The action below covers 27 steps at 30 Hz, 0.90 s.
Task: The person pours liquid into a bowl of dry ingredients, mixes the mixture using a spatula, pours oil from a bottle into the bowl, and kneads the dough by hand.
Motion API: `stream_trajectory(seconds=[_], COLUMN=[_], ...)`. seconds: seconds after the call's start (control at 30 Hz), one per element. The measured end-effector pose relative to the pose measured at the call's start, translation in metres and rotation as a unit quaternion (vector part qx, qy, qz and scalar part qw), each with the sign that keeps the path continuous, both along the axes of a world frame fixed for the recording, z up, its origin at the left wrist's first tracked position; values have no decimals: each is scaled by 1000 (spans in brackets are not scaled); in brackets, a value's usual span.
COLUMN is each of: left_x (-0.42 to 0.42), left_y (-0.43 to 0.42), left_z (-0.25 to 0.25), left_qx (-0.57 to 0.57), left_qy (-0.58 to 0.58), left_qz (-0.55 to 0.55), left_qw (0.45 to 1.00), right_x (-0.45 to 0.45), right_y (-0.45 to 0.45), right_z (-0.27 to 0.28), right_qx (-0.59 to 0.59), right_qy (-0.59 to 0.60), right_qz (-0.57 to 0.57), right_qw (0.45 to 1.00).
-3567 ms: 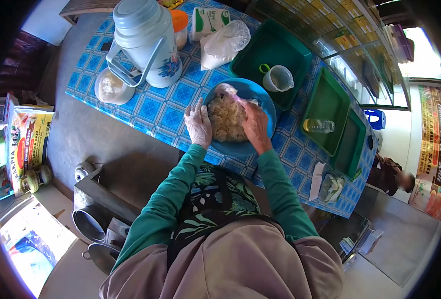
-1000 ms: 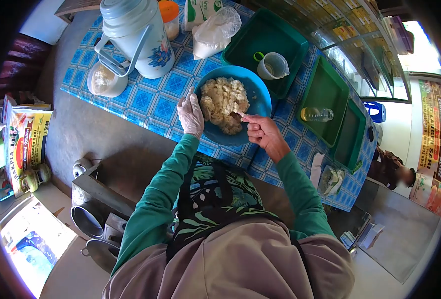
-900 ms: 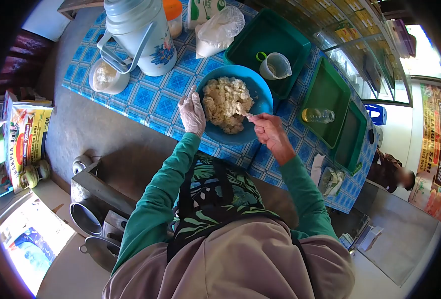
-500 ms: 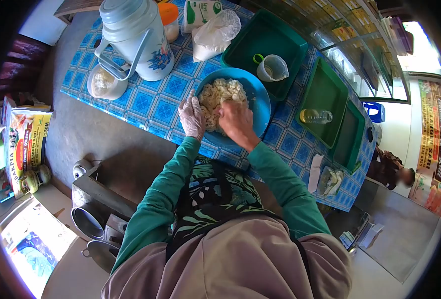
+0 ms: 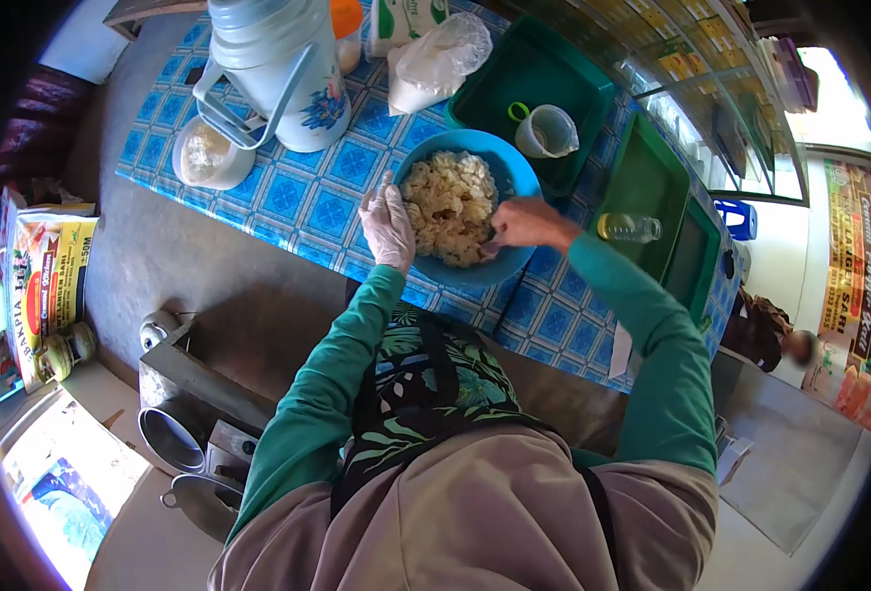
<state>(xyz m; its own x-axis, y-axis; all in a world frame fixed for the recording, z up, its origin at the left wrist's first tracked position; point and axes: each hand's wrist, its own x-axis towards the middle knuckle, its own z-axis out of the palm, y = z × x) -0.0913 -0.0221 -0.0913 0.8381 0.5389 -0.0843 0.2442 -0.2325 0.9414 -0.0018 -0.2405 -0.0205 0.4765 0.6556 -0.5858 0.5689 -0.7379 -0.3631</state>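
Note:
A blue bowl (image 5: 522, 177) at the table's edge holds a pale, crumbly, lumpy dough mixture (image 5: 445, 202). My left hand (image 5: 388, 225), in a clear thin glove, grips the bowl's left rim. Over the right side of the bowl, my bare right hand (image 5: 526, 223) is closed in a fist around a spoon-like utensil (image 5: 490, 250). The utensil's lower end touches the mixture near the right wall; its handle is hidden by my fingers.
Behind the bowl stand a large flask (image 5: 276, 79), a white tub (image 5: 209, 158) and a plastic bag of white powder (image 5: 435, 69). Green trays (image 5: 642, 167) lie to the right, with a measuring cup (image 5: 548, 132) and a bottle of yellowish liquid (image 5: 629, 228).
My right hand has moved from the middle of the mixture to the bowl's right side, elbow swinging outward. The bowl sits slightly further right in view, my left hand still at its rim.

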Motion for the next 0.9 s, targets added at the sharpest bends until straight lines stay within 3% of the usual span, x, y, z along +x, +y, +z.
stream_trajectory(seconds=[0.03,0.1,0.17,0.2,0.23,0.27,0.3,0.33,0.37,0.4,0.47,0.6,0.67,0.7,0.73,0.77,0.8,0.83,0.87,0.9], left_x=[-1,-2,-1,1,0,-1,0,0,-1,-1,-1,-2,-2,-2,-1,-1,0,1,1,0], left_y=[0,-1,-2,-3,-4,-3,-1,0,0,0,0,0,1,2,1,1,1,0,-1,-1], left_z=[-1,-4,-1,0,1,1,0,-2,-3,-3,0,6,5,1,1,1,0,-1,-2,-4], left_qx=[-9,-1,-15,-17,-11,-3,2,18,34,38,23,32,38,36,33,30,31,22,12,11], left_qy=[14,14,-7,-9,-3,5,7,16,26,27,21,48,39,27,15,9,8,14,21,21], left_qz=[1,8,3,4,5,7,8,6,1,-4,-5,-11,-11,-13,-12,-8,-5,4,11,10], left_qw=[1000,1000,1000,1000,1000,1000,1000,1000,999,999,999,998,998,999,999,999,999,1000,1000,1000], right_x=[-8,-36,-69,-82,-96,-103,-100,-92,-89,-88,-88,-77,-69,-71,-72,-74,-73,-74,-74,-75], right_y=[1,24,33,43,56,69,75,85,89,89,78,30,8,-1,-7,-12,-15,-13,-10,-5], right_z=[-23,-15,-44,-57,-69,-70,-71,-59,-49,-39,-28,-29,-9,2,7,11,12,14,14,13], right_qx=[12,10,70,68,195,316,319,299,264,266,386,469,435,403,403,356,291,270,271,231], right_qy=[-13,22,14,12,67,123,127,269,397,399,503,505,455,353,351,200,37,-201,-201,-271], right_qz=[-22,-105,-235,-234,-361,-475,-474,-598,-694,-696,-704,-670,-686,-700,-699,-642,-546,-365,-364,-274], right_qw=[1000,994,969,970,909,812,811,693,540,535,320,275,365,473,475,649,785,868,868,893])
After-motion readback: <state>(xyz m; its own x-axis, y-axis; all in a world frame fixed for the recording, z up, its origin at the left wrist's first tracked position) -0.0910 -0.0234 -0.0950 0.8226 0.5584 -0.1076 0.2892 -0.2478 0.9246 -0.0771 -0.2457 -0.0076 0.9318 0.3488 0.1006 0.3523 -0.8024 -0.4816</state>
